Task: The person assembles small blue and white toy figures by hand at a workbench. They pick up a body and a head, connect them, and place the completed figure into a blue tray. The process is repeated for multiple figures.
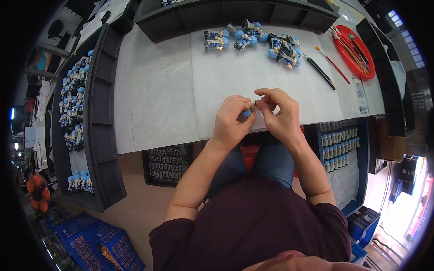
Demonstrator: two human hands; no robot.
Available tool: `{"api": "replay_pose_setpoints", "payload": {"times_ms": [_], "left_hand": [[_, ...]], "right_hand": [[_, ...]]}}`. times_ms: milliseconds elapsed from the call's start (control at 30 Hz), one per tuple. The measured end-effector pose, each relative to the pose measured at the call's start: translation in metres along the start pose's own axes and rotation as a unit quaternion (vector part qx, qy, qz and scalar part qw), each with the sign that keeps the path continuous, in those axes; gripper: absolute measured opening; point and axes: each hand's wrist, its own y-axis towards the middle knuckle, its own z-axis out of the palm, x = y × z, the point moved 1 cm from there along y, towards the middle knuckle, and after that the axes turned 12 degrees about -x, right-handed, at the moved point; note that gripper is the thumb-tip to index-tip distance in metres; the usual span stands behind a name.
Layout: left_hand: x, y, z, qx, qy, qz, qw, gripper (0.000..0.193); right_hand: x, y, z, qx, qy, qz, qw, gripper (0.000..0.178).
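Over the near edge of the work mat, both hands meet around a small blue-headed figurine. My left hand is closed on it, with the blue head showing between thumb and fingers. My right hand comes in from the other side, its thumb and fingers bent at the figurine's pale grey part. A tiny red spot shows at the right fingertips; I cannot tell what it is. Most of the figurine is hidden by the fingers.
Blue-and-white figurines lie at the mat's far side, near a black pen-like tool and a red-handled brush. A red tray holds brushes. Dark bins stand left and far; a figurine tray sits low right.
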Motion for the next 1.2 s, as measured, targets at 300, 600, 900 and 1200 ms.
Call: {"api": "replay_pose_setpoints", "payload": {"times_ms": [300,600,900,1200], "left_hand": [[0.001,0.001,-0.001,0.001,-0.007,-0.021,1.0,0.019],[0.004,0.0,-0.002,-0.003,-0.01,-0.032,0.999,0.02],[0.006,-0.001,-0.001,0.011,-0.035,-0.078,0.996,0.021],[0.002,0.002,0.003,0.024,-0.16,-0.21,0.964,0.031]], "right_hand": [[0.005,0.0,0.004,0.003,-0.007,-0.001,1.0,0.03],[0.0,-0.001,0.006,-0.002,-0.046,-0.037,0.998,0.032],[-0.017,0.005,-0.01,-0.045,-0.035,0.003,0.998,0.024],[-0.105,0.112,-0.104,-0.262,-0.198,-0.003,0.945,0.021]]}}
